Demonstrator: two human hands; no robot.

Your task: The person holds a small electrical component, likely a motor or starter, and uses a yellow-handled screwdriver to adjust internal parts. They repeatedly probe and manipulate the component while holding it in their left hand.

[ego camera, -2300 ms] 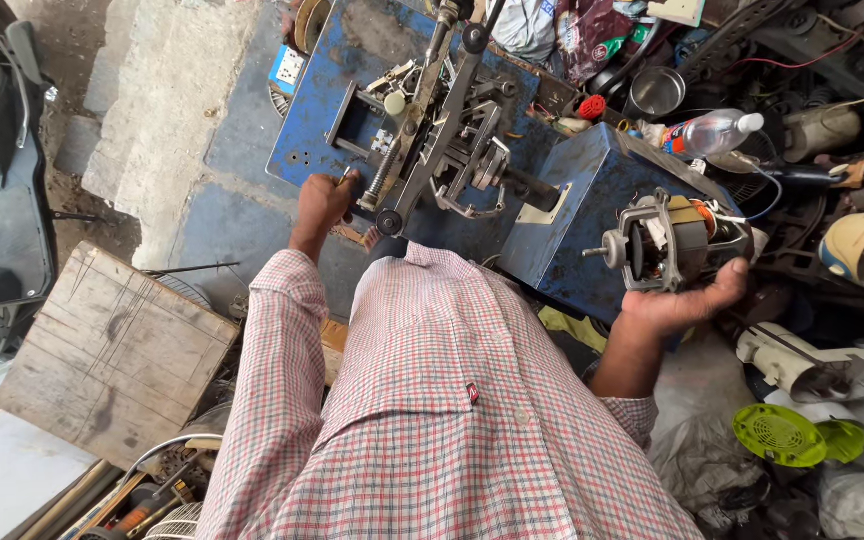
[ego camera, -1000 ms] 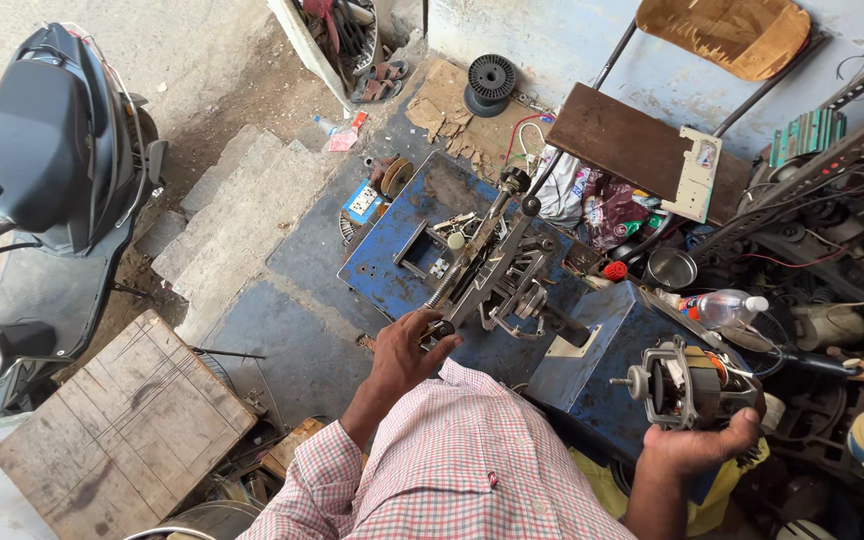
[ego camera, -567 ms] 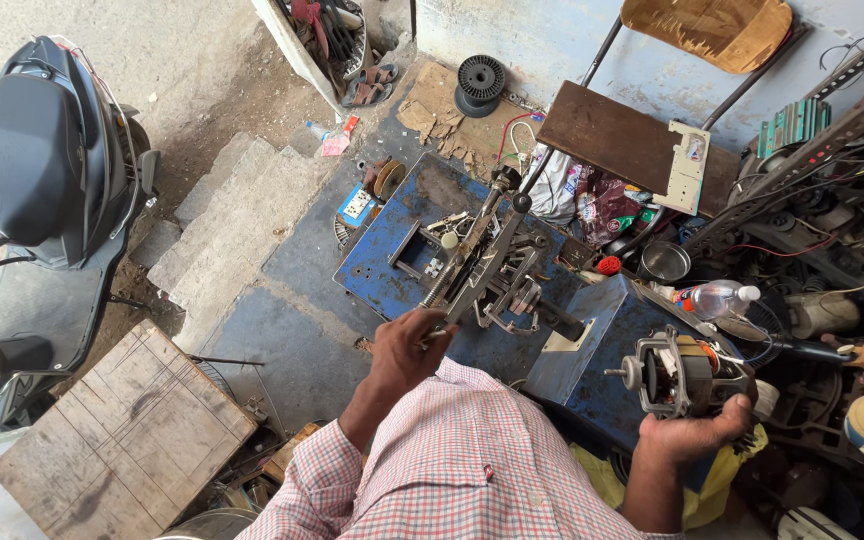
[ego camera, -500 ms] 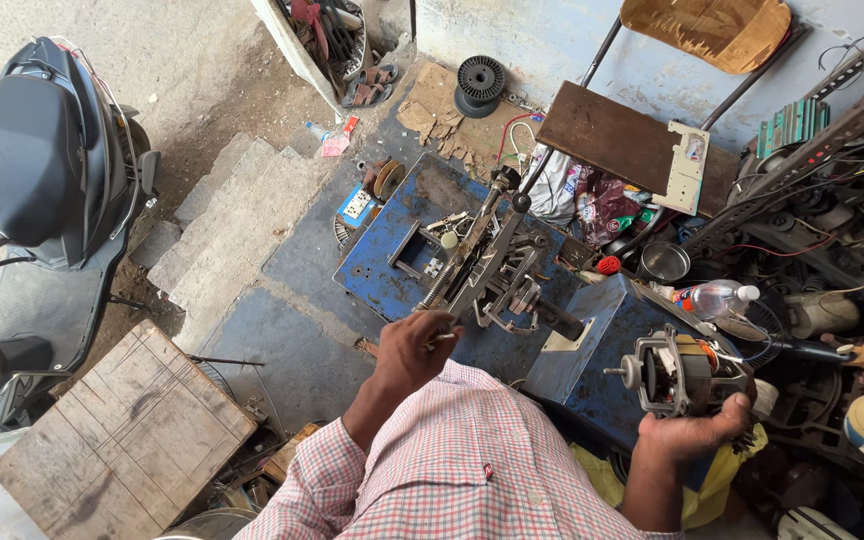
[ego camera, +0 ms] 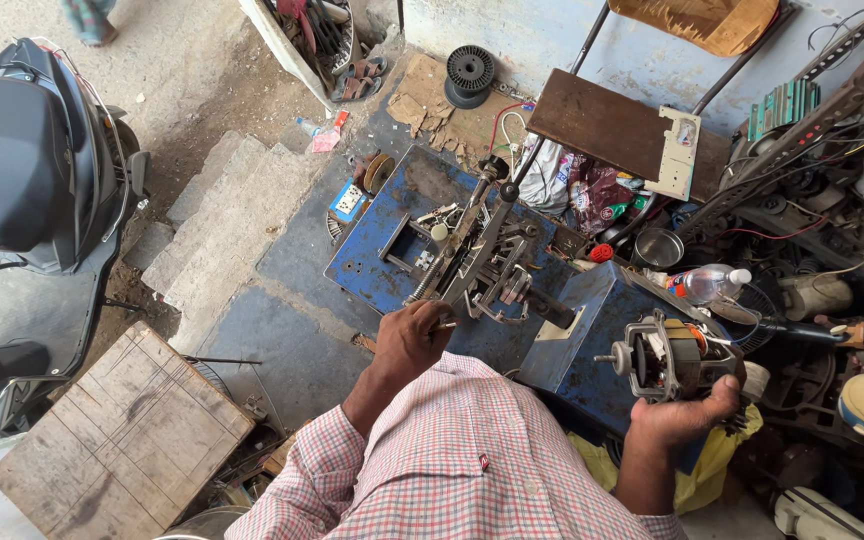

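Motor [ego camera: 670, 358], an open-frame electric one with copper windings showing, held up in the right hand [ego camera: 687, 415] over the blue metal bench [ego camera: 372, 270], at the right end. Shaft pointing left toward the winding rig, so long axis roughly level, left to right. Sits on the palm, fingers curled up around its far right side, thumb below the near edge; closed firmly on the housing.

Blue metal bench spread across the middle, chipped paint, square cut-out near its far side. Grey scooter [ego camera: 27, 170] parked well off to the left, wooden board [ego camera: 117, 440] leaning near it.

Winding rig [ego camera: 477, 260], a steel frame with a threaded rod, running diagonally on the bench from near left to far right. Left hand [ego camera: 412, 335] at its near end, fingers bunched and pinched on a thin metal handle [ego camera: 444, 324].

Plastic bottle [ego camera: 707, 283] lying just behind the motor, small steel bowl [ego camera: 660, 247] beyond it.
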